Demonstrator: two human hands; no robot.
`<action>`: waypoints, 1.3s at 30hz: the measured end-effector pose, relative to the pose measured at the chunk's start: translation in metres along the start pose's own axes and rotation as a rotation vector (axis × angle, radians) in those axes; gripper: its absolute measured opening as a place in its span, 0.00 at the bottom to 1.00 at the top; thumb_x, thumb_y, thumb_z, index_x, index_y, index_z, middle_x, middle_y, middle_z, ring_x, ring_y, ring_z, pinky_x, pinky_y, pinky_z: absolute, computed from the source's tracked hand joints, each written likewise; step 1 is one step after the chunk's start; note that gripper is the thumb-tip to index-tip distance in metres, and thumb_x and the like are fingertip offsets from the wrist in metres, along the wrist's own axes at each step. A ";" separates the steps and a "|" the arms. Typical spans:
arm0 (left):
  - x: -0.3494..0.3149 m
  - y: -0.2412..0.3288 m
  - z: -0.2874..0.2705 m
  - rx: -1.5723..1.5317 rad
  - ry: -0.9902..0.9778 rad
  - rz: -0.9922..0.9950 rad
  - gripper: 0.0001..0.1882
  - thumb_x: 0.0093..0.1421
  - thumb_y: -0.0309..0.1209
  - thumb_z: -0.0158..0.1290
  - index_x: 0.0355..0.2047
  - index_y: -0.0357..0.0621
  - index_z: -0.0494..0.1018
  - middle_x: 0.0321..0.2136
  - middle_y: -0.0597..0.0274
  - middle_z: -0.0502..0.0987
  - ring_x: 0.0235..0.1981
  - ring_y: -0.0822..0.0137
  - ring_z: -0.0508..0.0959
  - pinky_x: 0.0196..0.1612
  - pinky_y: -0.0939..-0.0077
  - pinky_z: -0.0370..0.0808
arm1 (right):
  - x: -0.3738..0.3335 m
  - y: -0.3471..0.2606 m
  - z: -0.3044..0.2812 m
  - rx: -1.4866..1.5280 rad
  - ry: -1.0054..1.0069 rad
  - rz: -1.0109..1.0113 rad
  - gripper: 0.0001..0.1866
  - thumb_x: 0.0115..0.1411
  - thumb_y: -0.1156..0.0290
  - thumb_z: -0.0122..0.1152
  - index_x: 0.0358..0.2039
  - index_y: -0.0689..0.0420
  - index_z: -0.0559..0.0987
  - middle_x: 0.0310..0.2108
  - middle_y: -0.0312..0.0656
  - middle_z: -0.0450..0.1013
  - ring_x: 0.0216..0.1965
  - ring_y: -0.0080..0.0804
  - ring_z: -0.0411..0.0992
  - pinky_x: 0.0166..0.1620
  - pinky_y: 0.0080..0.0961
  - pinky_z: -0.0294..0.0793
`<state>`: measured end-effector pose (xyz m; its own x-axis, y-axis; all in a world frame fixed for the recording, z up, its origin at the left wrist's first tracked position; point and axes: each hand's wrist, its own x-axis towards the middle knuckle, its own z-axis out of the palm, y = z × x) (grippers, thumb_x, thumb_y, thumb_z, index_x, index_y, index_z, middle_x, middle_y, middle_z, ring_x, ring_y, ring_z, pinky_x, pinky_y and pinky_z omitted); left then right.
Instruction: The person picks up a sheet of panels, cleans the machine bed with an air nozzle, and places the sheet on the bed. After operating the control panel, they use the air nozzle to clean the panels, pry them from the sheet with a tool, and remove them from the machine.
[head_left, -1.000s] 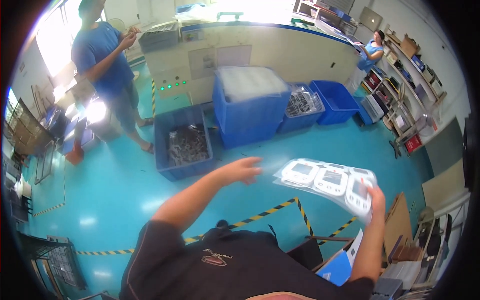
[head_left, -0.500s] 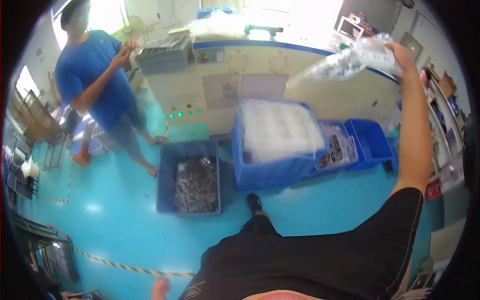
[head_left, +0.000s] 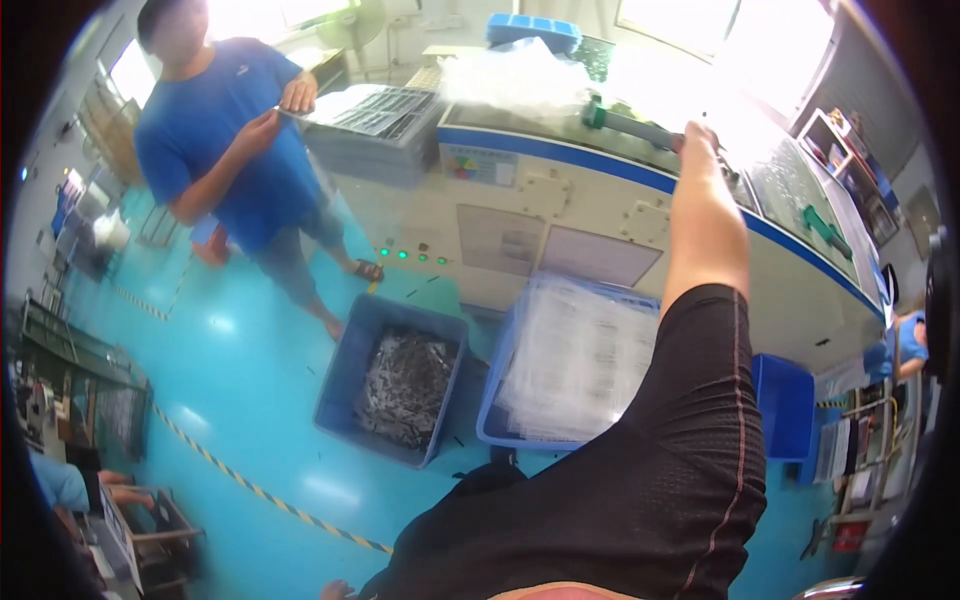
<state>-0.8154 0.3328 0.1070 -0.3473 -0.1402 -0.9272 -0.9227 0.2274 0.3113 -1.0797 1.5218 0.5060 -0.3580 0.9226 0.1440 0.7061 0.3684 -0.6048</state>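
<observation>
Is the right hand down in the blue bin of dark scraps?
No, the right hand is out over the machine top by the green-ended bar, apart from the blue bin.

The person wears a black short-sleeved shirt (head_left: 480, 550) of thin, slightly glossy cloth. Its right sleeve (head_left: 690, 390) is creased along its length, dotted in places with a fine pattern like small perforations, and ends in a plain hem on the upper arm. A thin reddish seam (head_left: 742, 420) runs down the sleeve's outer side. Beyond the hem, the right forearm (head_left: 708, 220) is bare.
</observation>
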 end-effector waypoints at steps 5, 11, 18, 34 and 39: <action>-0.024 -0.088 0.002 -0.126 0.037 -0.035 0.21 0.66 0.41 0.53 0.55 0.46 0.66 0.40 0.56 0.76 0.35 0.58 0.78 0.33 0.62 0.75 | 0.002 0.015 0.038 -0.516 0.069 0.062 0.33 0.65 0.48 0.53 0.63 0.58 0.68 0.56 0.49 0.74 0.55 0.45 0.74 0.56 0.49 0.69; 0.039 -0.177 0.027 -0.242 -0.091 0.307 0.11 0.62 0.38 0.53 0.34 0.43 0.76 0.22 0.57 0.75 0.19 0.63 0.74 0.20 0.61 0.70 | -0.310 0.143 0.224 0.761 -0.092 -0.162 0.18 0.69 0.56 0.51 0.25 0.53 0.74 0.16 0.35 0.67 0.17 0.24 0.65 0.20 0.27 0.66; 0.034 -0.258 -0.002 0.218 0.145 0.295 0.22 0.59 0.45 0.56 0.48 0.46 0.77 0.43 0.50 0.81 0.45 0.51 0.80 0.47 0.55 0.76 | -0.867 0.153 0.444 -0.414 -1.841 -1.050 0.18 0.67 0.53 0.55 0.41 0.57 0.76 0.28 0.39 0.72 0.25 0.32 0.71 0.29 0.32 0.73; 0.040 -0.532 -0.058 -1.514 0.776 -0.347 0.12 0.58 0.35 0.52 0.29 0.38 0.77 0.19 0.53 0.76 0.13 0.59 0.73 0.17 0.62 0.70 | -1.438 -0.242 0.566 -1.061 -1.760 -0.944 0.13 0.64 0.57 0.57 0.42 0.52 0.73 0.25 0.40 0.72 0.21 0.34 0.70 0.21 0.31 0.71; 0.003 -0.504 -0.171 -1.868 0.799 -0.355 0.14 0.60 0.37 0.54 0.39 0.40 0.77 0.27 0.56 0.79 0.23 0.63 0.77 0.23 0.66 0.73 | -1.771 -0.257 0.551 -0.942 -2.039 -2.042 0.15 0.66 0.58 0.57 0.43 0.57 0.75 0.25 0.37 0.73 0.20 0.27 0.70 0.24 0.27 0.72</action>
<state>-0.3800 0.0527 -0.0167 0.3423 -0.3626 -0.8668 0.2088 -0.8701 0.4465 -0.9638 -0.2695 -0.0254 0.2328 -0.6691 -0.7057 -0.7718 0.3144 -0.5527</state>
